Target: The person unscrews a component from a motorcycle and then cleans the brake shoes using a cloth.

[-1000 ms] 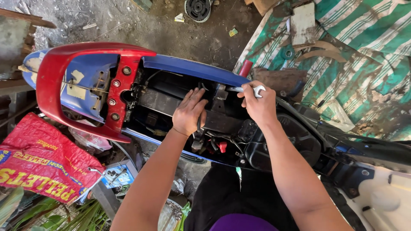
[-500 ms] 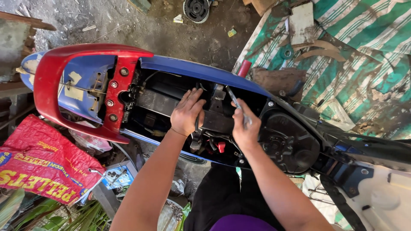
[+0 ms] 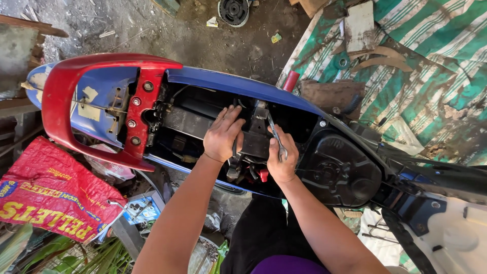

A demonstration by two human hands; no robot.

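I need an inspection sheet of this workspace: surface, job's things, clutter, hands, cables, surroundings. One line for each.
Surface: dirt floor, littered with scraps.
Job's things: scooter with seat off, bay open; black part inside the bay; wrench.
Clutter: red sack, blue packet, round metal part, wood pieces on a green striped tarp.
Hands: left hand lies flat on the black part; right hand has a grip on the wrench.
Cables: wires and a red connector low in the bay.
Surroundings: green leaves at lower left.
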